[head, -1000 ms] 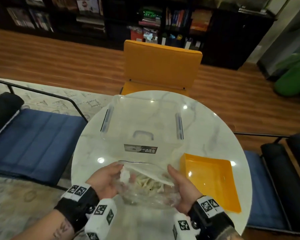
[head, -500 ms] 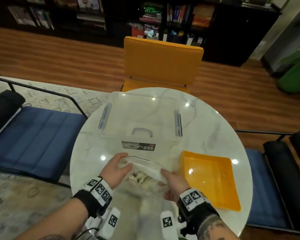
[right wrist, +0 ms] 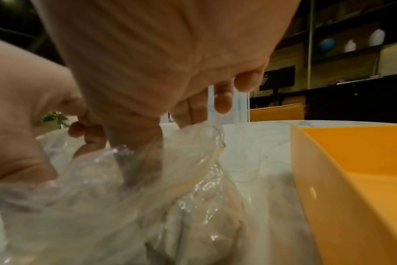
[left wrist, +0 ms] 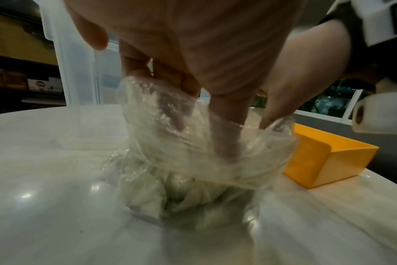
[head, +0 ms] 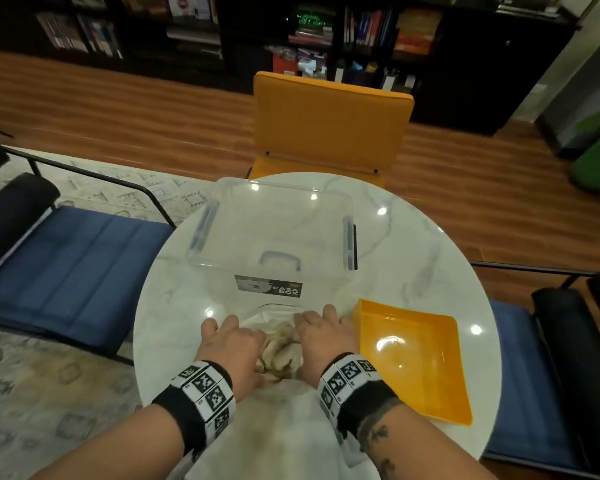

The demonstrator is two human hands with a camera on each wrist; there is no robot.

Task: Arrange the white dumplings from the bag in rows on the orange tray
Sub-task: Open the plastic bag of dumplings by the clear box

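1. The clear plastic bag sits on the round marble table, at the near side of the clear storage box and just below its "CASA BOX" label.
2. White dumplings lie heaped inside the bag; none is on the orange tray.
3. The left hand is at the bag's left side. In the left wrist view its fingers reach down into the mouth of the bag, with the film gathered round them, so the hand is clamped on the bag's rim.
4. The right hand is at the bag's right side, palm down. In the right wrist view its thumb goes into the opening of the bag and the fingers curl over the outer film, pinching the edge.
5. The two hands are close together, with the dumpling heap showing between them.
6. The orange tray lies on the table to the right of the bag, near it but not touching. It holds nothing visible.
7. The storage box stands open, and nothing can be seen in it.
8. Beyond the box, an orange chair is pushed up to the far edge of the table.
9. Blue cushioned seats stand left and right of the table, and dark bookshelves line the far wall.
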